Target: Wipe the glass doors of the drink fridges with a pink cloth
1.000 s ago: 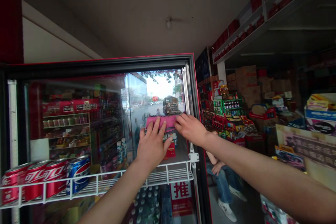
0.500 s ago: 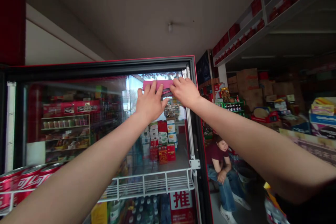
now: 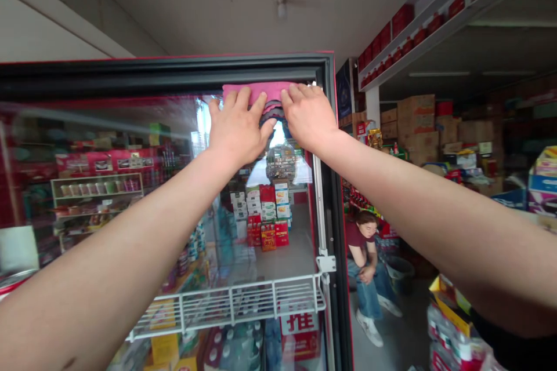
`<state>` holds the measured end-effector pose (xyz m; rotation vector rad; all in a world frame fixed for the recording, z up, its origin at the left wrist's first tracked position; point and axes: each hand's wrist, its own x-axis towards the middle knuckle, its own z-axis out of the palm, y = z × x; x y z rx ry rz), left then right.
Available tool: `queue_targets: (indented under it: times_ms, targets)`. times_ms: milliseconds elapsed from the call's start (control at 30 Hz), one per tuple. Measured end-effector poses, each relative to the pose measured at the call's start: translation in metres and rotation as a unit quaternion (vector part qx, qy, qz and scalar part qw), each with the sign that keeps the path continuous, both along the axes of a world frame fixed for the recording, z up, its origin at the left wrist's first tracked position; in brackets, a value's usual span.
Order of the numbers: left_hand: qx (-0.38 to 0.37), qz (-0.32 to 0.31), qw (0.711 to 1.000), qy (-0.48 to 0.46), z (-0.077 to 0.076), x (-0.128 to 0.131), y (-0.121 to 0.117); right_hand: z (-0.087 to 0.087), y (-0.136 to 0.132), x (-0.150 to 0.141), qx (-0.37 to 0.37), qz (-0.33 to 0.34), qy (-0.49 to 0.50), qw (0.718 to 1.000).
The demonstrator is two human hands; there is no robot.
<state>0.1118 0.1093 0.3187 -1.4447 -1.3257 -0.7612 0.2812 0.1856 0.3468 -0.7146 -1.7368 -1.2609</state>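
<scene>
Both of my hands press a pink cloth (image 3: 270, 93) flat against the glass door (image 3: 130, 197) of a drinks fridge, right at the top right corner under the black door frame (image 3: 174, 72). My left hand (image 3: 237, 127) lies on the cloth's left part with fingers stretched out. My right hand (image 3: 308, 116) covers the cloth's right part beside the door's right edge, fingers also laid flat. A darker fold of the cloth shows between the two hands.
A white wire shelf (image 3: 235, 304) sits inside the fridge, with bottles and boxes below it. A person (image 3: 365, 255) sits low just right of the fridge. Stacked cartons (image 3: 418, 127) and a high shelf of red boxes (image 3: 404, 23) fill the right side.
My hands have slid the pink cloth up the glass, from mid-door height to the top edge under the frame. The view has shifted up and left with them.
</scene>
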Motion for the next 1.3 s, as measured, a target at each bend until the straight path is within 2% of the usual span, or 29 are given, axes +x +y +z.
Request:
queue_targets:
  times_ms: [200,400,600,733,900,1000,1167,1300]
  targets:
    - [0.004,0.0,1.0,-0.005,-0.029,0.001,0.006,-0.029,0.019,0.005,0.016,0.049,-0.018,0.998]
    - [0.03,-0.024,0.999,0.012,-0.069,-0.004,0.01,-0.076,0.027,0.01,0.008,0.072,-0.027,0.997]
    - [0.038,-0.009,0.999,0.035,-0.107,-0.008,0.007,-0.117,0.021,0.014,-0.02,0.059,-0.027,0.998]
    - [0.017,-0.005,0.999,0.051,-0.136,-0.008,-0.002,-0.152,0.014,0.02,-0.02,0.057,-0.047,0.997]
    - [-0.027,-0.014,0.998,0.062,-0.175,-0.01,-0.013,-0.203,0.006,0.029,0.025,0.048,-0.079,0.995]
    - [-0.054,-0.015,0.996,0.063,-0.194,-0.01,-0.018,-0.227,0.001,0.034,0.051,0.043,-0.1,0.993]
    - [-0.084,-0.016,0.993,0.076,-0.218,-0.008,-0.027,-0.258,-0.005,0.039,0.036,0.049,-0.122,0.991]
    - [-0.108,-0.016,0.99,0.085,-0.23,-0.006,-0.036,-0.27,-0.014,0.044,0.012,0.055,-0.147,0.988]
